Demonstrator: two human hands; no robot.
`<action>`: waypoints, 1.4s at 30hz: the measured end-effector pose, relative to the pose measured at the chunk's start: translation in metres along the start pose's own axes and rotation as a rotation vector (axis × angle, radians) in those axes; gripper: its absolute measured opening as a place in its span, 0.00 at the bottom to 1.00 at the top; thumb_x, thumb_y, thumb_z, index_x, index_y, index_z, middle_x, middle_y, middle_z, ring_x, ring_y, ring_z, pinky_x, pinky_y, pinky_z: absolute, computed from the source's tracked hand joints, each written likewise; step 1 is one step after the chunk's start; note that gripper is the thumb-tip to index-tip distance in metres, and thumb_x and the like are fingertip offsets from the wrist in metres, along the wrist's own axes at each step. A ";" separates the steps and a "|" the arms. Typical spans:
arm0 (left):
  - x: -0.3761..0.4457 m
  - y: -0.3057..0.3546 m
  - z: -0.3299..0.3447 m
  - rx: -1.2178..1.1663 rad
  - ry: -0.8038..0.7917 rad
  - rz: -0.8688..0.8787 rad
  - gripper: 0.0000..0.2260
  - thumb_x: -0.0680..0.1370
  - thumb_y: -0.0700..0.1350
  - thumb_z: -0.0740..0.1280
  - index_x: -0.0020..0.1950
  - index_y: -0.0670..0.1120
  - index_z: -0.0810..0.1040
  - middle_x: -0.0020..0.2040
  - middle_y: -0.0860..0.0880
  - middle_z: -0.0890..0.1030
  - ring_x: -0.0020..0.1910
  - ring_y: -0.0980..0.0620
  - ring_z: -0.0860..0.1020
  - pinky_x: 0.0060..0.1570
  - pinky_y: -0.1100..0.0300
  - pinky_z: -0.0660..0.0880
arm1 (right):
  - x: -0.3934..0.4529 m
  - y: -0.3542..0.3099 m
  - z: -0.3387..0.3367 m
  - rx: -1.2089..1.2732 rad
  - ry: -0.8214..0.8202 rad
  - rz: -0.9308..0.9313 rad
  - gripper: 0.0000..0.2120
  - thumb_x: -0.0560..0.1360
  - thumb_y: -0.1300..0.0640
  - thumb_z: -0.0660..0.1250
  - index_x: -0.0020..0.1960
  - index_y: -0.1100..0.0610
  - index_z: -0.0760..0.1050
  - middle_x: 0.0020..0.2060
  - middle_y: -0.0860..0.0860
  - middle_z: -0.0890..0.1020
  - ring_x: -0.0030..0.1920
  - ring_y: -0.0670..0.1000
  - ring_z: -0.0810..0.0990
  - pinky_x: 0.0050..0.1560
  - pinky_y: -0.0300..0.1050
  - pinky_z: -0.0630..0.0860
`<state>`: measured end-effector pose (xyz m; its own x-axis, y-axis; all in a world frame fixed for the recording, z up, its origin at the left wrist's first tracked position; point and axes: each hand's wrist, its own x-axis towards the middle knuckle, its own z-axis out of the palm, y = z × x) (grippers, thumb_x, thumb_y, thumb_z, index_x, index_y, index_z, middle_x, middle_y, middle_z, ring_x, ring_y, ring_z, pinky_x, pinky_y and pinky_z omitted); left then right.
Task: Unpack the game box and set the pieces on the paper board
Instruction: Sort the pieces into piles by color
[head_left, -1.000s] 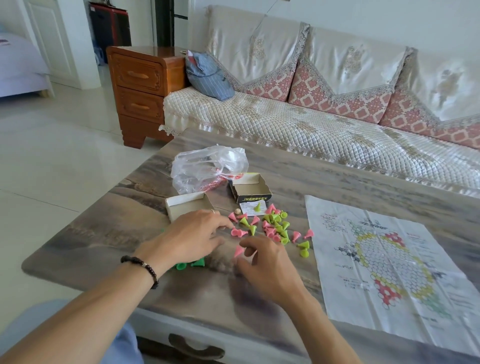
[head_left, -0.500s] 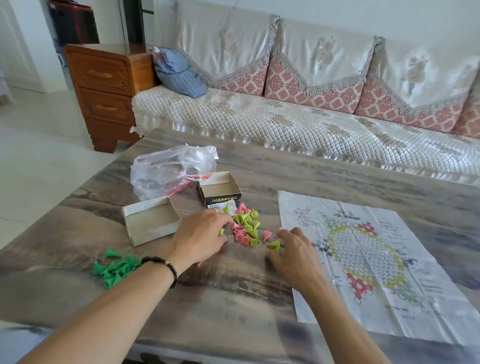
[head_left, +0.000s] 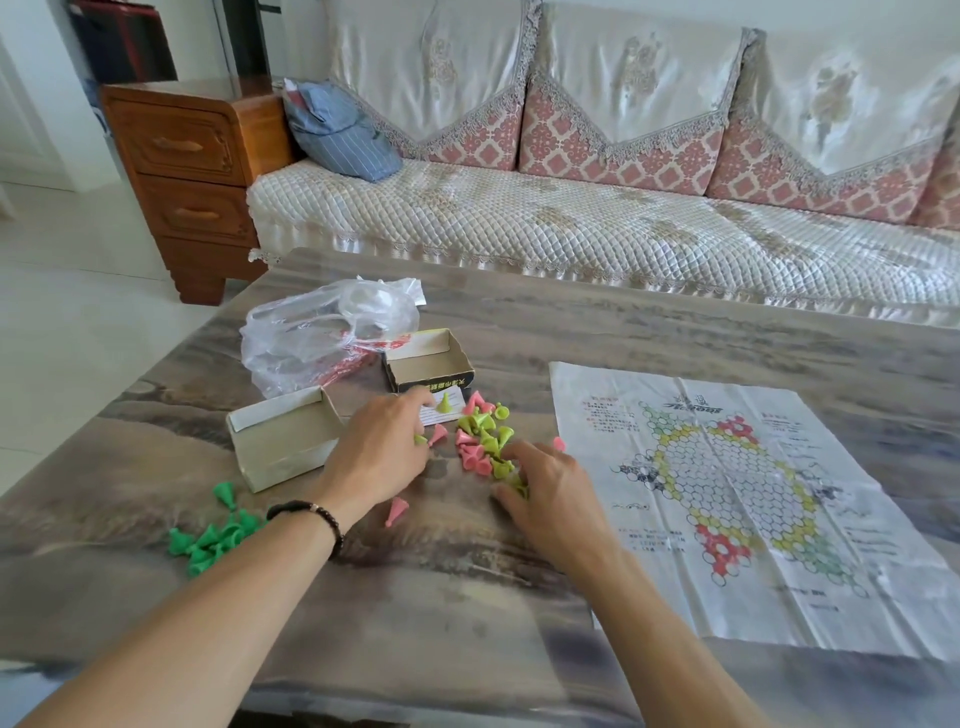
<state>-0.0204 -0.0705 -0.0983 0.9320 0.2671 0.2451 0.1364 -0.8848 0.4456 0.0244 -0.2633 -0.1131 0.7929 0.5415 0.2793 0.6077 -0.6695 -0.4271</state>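
My right hand (head_left: 553, 499) has slid back onto the mixed pile (head_left: 485, 441), fingers curled gathering yellow-green cones for the paper board (head_left: 737, 499) at three o'clock, while my left hand (head_left: 379, 452) rests loosely curled, its grasp unclear.

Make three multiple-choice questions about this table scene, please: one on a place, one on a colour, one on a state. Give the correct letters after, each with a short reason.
1. Where does the paper board lie?
A. to the right of both hands
B. under the plastic bag
C. inside a box half

2. What colour are the pieces in the separate pile beside the left forearm?
A. pink
B. dark green
C. blue

3. In what state is the board?
A. folded shut
B. spread flat, no pieces standing on its printed field
C. covered with pieces

Answers:
1 A: the sheet lies on the table, right of the right hand and the left hand.
2 B: that pile is all dark green, while the mixed pile between the hands is pink and yellow-green.
3 B: the sheet lies open and its hexagon field is bare.
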 end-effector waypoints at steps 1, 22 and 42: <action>0.002 -0.002 -0.002 0.002 -0.005 -0.020 0.20 0.72 0.35 0.68 0.63 0.46 0.76 0.45 0.51 0.81 0.46 0.49 0.77 0.44 0.55 0.73 | 0.003 -0.002 0.002 -0.011 -0.010 -0.005 0.12 0.73 0.57 0.66 0.57 0.55 0.76 0.47 0.54 0.79 0.47 0.57 0.77 0.45 0.48 0.71; 0.015 0.021 -0.009 0.106 -0.288 0.138 0.05 0.71 0.41 0.74 0.46 0.47 0.83 0.45 0.51 0.82 0.42 0.53 0.77 0.42 0.60 0.71 | -0.005 0.011 -0.015 0.037 -0.140 0.012 0.07 0.71 0.57 0.69 0.49 0.53 0.78 0.37 0.45 0.73 0.40 0.48 0.73 0.39 0.39 0.65; -0.090 0.022 -0.015 -0.225 -0.372 0.156 0.21 0.69 0.47 0.77 0.62 0.51 0.80 0.43 0.64 0.74 0.42 0.64 0.75 0.39 0.75 0.67 | -0.070 -0.018 -0.016 0.118 -0.187 -0.009 0.13 0.68 0.52 0.72 0.52 0.49 0.79 0.45 0.43 0.74 0.41 0.41 0.73 0.37 0.27 0.66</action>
<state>-0.1065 -0.1086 -0.0979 0.9984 -0.0544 0.0163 -0.0529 -0.7875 0.6140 -0.0409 -0.2972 -0.1114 0.7587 0.6395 0.1238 0.5966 -0.6059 -0.5263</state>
